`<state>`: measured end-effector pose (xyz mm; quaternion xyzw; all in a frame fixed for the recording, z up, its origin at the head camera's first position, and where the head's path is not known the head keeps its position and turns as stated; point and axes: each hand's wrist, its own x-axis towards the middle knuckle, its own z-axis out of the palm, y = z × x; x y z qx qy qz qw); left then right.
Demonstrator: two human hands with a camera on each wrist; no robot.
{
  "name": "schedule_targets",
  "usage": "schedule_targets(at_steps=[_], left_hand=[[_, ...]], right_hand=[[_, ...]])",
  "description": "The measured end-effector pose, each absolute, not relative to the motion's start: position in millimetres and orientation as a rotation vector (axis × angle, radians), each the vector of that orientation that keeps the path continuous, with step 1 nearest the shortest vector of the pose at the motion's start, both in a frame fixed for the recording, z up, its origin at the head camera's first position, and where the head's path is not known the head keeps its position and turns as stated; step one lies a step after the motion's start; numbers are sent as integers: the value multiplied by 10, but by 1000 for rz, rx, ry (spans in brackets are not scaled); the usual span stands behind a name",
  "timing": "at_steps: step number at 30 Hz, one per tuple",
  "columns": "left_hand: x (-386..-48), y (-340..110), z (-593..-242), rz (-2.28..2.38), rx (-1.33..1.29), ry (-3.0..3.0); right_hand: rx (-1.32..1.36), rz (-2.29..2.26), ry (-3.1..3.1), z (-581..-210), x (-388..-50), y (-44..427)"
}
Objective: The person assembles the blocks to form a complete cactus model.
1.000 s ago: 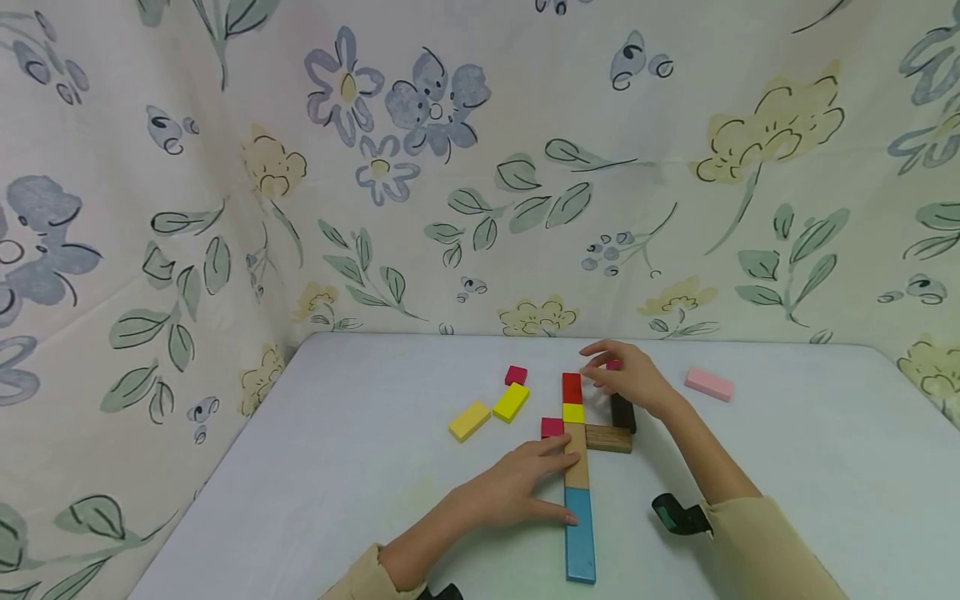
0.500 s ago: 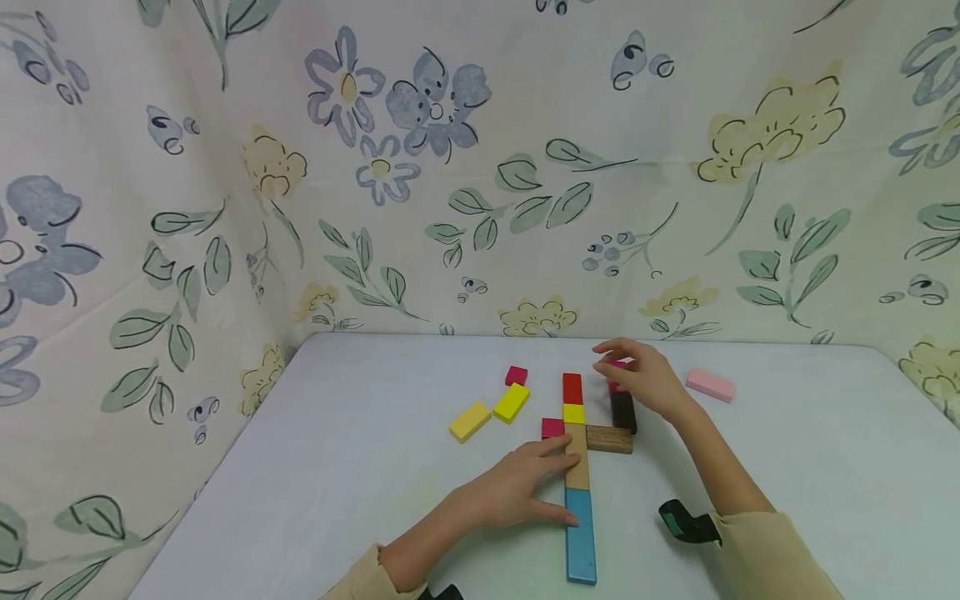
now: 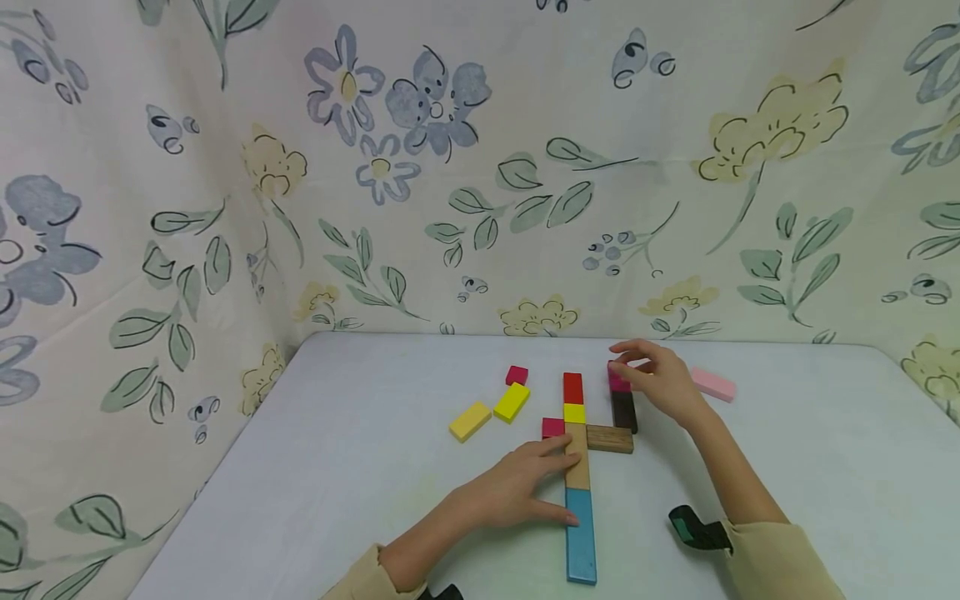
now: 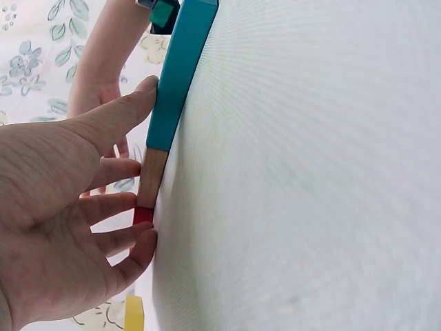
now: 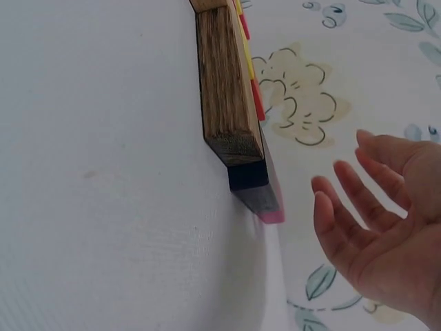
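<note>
Before a flowered cloth (image 3: 465, 192), a white surface (image 3: 315, 500) is carrying, in line, a near blue block (image 3: 581, 554), a tan block (image 3: 577, 477) and a far red block (image 3: 573, 388); the left hand (image 3: 517, 485), fingers spread, is touching blue and tan; the right hand (image 3: 662, 379), fingers parted, is hovering by a magenta block (image 3: 618, 382) farther right

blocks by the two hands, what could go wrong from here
The left hand touches the blue block and tan block; if it slides, it could push them out of line. The right hand hovers by the magenta block; an accidental nudge might shift that away from the black block.
</note>
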<state>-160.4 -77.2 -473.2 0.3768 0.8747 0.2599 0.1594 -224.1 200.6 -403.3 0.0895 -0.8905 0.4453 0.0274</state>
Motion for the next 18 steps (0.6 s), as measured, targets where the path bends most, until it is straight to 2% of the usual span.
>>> schedule_targets(at_steps=[12, 18], left_hand=[[-1608, -771, -4748, 717, 1077, 2511], [-1457, -732, -4356, 680, 990, 2506]], right_hand=[[248, 1295, -2746, -3981, -2213, 2135], [241, 1255, -2728, -3955, -2198, 2262]])
